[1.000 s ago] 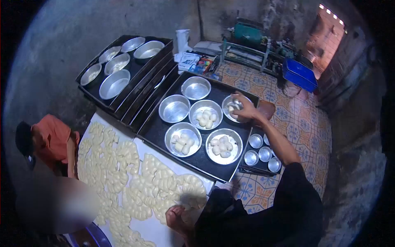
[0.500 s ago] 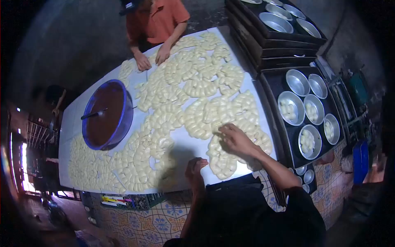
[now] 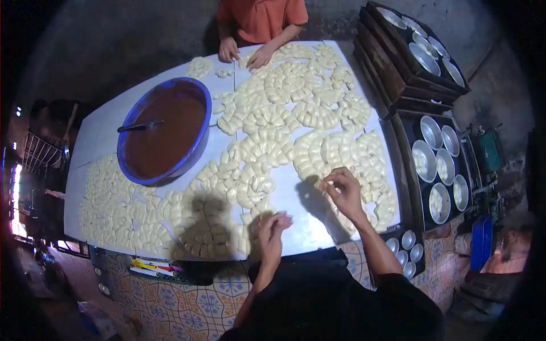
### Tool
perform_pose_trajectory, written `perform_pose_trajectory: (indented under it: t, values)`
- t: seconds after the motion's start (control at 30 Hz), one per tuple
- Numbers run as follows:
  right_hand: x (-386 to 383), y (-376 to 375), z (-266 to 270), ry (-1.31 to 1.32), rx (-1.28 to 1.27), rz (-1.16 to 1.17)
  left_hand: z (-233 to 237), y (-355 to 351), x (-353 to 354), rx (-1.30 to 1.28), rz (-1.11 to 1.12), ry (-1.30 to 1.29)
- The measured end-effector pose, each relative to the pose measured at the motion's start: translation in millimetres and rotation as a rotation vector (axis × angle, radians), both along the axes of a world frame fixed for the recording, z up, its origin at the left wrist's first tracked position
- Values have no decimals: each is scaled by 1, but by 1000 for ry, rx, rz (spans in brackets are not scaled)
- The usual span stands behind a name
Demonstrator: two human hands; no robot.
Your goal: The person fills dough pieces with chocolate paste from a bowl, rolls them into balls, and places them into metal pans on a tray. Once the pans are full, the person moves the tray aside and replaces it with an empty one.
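Pale dough pieces (image 3: 267,145) cover much of a white-topped table (image 3: 307,230), lying in curved, touching rows. My right hand (image 3: 346,196) is over the near right cluster of dough (image 3: 372,165), its thumb and fingers pinched together. Whatever is between those fingertips is too small to make out. Close to the near edge, my left hand (image 3: 272,232) hovers beside other dough pieces (image 3: 219,221). Its fingers are loosely bent, with the thumb apart, and nothing shows in it.
A blue basin (image 3: 206,133) of brown filling, with a dark-handled utensil (image 3: 139,126), stands left. Across the table a person in an orange shirt (image 3: 261,20) has both hands at the dough. Round metal pans (image 3: 439,203), some holding dough, sit on dark trays (image 3: 421,219) at right.
My view has shifted, so the table sits differently in it. My right hand has drawn back from the dough, its fingers now pinched. My left hand stays near the table's edge.
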State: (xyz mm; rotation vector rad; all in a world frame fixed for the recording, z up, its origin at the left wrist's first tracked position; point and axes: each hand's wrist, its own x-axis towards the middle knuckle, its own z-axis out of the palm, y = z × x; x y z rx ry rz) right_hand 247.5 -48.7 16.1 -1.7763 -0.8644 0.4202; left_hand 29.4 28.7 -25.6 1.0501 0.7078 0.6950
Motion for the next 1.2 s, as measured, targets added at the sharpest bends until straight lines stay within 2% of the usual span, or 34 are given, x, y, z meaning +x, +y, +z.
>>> perform_pose_trajectory:
  t: [0.07,0.13,0.17,0.2,0.3,0.4,0.43,0.53,0.57,0.63,0.7,0.73,0.77,0.8,0.87,0.9,0.93,0.97,1.07,1.1,1.13,1.17,1.2]
  values:
    - [-34,-4,16,203,175,96,23,-1,21,-356,-65,-162]
    - [-65,-3,35,45,134,326,18,3,28,-709,-218,-456]
    - [-75,-4,35,58,134,378,16,6,25,-637,-221,-427]
    - [-78,-2,40,-109,104,326,19,9,29,-563,-188,-422]
    - [-89,4,39,109,154,72,35,2,34,-368,-109,-369]
    - [-88,6,23,-122,88,189,48,-6,36,-372,-95,-398]
    - [-90,11,22,92,146,160,43,-5,32,-292,-94,-411]
    - [-88,20,38,156,209,110,40,8,14,41,-81,-293]
    - [-89,20,42,111,196,162,33,10,10,143,15,-148]
    - [-89,21,47,20,161,275,32,4,6,124,135,-90]
    - [-82,28,40,90,67,360,39,0,10,48,308,-76]
    - [-78,34,34,122,23,403,43,0,9,88,307,-23]
    - [-73,41,27,183,158,392,45,2,10,130,307,27]
    - [-73,47,33,121,188,483,47,2,11,164,304,79]
    - [-78,55,50,5,242,654,58,2,9,-211,216,-306]
    - [-84,60,33,122,320,726,64,5,9,-393,162,-502]
    - [-84,66,31,125,289,710,67,9,11,-570,104,-703]
    - [-80,70,23,278,269,713,43,10,10,-647,105,-628]
    - [-65,78,1,874,215,697,68,40,20,-684,-102,-819]
    - [-58,82,-15,853,204,765,71,63,26,-723,-186,-827]
    - [-51,85,-32,829,195,833,89,86,33,-650,-40,-646]
    - [-48,85,-19,729,154,812,78,128,33,-454,-146,-684]
    - [-44,87,-6,627,120,788,38,189,21,-270,-53,-469]
